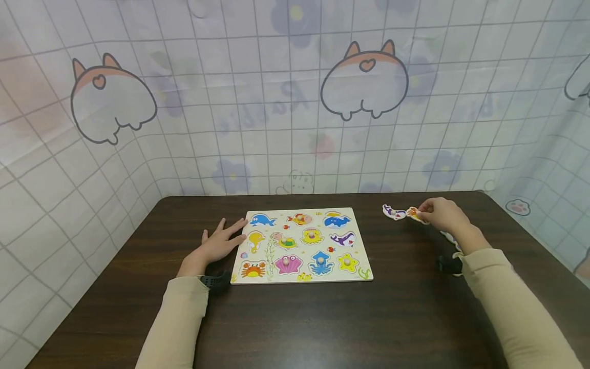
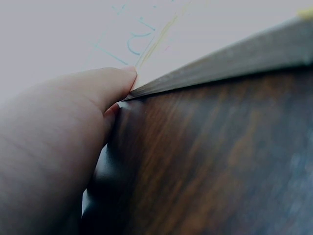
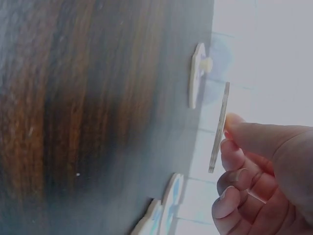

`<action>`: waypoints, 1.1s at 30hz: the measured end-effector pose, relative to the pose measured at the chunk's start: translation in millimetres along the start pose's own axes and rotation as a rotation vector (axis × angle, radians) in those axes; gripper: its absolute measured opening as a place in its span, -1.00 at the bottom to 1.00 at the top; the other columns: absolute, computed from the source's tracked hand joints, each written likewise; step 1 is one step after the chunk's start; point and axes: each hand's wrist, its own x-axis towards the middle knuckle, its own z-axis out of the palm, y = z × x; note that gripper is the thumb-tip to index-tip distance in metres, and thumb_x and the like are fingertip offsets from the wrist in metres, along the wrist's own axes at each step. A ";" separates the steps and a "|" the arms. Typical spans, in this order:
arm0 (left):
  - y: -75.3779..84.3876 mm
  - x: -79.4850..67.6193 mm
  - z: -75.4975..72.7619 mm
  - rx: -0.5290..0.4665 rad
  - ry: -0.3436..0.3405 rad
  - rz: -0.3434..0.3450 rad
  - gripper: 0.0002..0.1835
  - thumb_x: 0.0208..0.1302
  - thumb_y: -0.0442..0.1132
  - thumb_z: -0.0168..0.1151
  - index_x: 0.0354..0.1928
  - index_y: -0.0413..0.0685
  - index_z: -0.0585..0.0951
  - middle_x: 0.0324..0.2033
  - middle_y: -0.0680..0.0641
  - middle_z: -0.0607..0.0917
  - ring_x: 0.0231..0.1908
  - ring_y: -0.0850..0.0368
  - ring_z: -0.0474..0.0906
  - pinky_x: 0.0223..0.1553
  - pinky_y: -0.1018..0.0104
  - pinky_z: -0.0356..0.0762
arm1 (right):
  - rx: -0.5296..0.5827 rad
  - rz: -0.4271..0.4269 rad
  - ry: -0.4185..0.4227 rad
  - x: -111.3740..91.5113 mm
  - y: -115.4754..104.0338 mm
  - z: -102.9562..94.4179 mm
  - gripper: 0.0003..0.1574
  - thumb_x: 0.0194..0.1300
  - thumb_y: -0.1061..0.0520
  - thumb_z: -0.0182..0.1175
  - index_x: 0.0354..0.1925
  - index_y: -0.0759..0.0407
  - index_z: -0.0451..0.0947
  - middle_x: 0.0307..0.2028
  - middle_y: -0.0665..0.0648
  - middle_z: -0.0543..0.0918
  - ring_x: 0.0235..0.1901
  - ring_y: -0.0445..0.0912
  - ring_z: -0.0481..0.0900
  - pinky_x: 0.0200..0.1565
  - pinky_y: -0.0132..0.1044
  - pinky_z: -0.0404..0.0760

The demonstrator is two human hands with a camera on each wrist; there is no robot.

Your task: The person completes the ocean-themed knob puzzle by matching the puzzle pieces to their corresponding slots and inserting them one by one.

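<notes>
A wooden peg puzzle board [image 1: 295, 280] with sea-animal pictures lies flat on the dark table. Several of its pictures, such as the octopus and the starfish, carry round knobs. My left hand [image 1: 220, 245] rests at the board's left edge, fingers spread, its fingertips touching the rim. Over the table's right side, my right hand [image 1: 444, 214] pinches an orange-and-white puzzle piece [image 1: 413, 213]. That piece appears edge-on in the right wrist view, off the tabletop, its knob hidden by the fingers. Just left of it lies a purple-and-white whale piece [image 1: 394, 212].
More puzzle pieces [image 3: 171, 200] lie on the table near my right wrist, partly hidden by the arm in the head view. A white checked cloth [image 1: 276, 143] with cartoon drawings hangs behind the table and along both sides.
</notes>
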 end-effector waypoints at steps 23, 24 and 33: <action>0.8 -0.4 1.0 0.001 -0.009 -0.005 -0.30 0.62 0.12 -0.03 0.64 0.08 0.11 0.60 -0.16 0.04 0.57 -0.31 -0.40 0.33 -0.49 -0.65 | 0.035 -0.189 -0.025 -11.9 -58.8 7.2 -0.73 0.48 0.13 0.24 -0.08 0.36 0.63 -0.38 0.05 0.71 -0.41 -0.07 0.57 -0.32 -0.09 0.54; 1.4 -0.7 0.8 0.000 -0.009 -0.005 -0.30 0.62 0.12 -0.03 0.64 0.08 0.11 0.60 -0.16 0.04 0.57 -0.31 -0.40 0.33 -0.49 -0.65 | 0.038 -0.200 -0.026 -12.8 -62.5 8.1 -0.73 0.48 0.13 0.25 -0.09 0.36 0.63 -0.39 0.04 0.70 -0.42 -0.07 0.56 -0.34 -0.11 0.53; 2.0 0.4 -0.5 0.005 -0.008 -0.005 -0.31 0.62 0.11 -0.04 0.64 0.07 0.11 0.60 -0.16 0.04 0.57 -0.31 -0.40 0.33 -0.48 -0.65 | 0.036 -0.226 -0.026 -20.6 -101.7 19.4 -0.82 0.47 0.13 0.28 -0.14 0.25 0.67 -0.44 0.02 0.62 -0.47 -0.07 0.46 -0.42 -0.19 0.43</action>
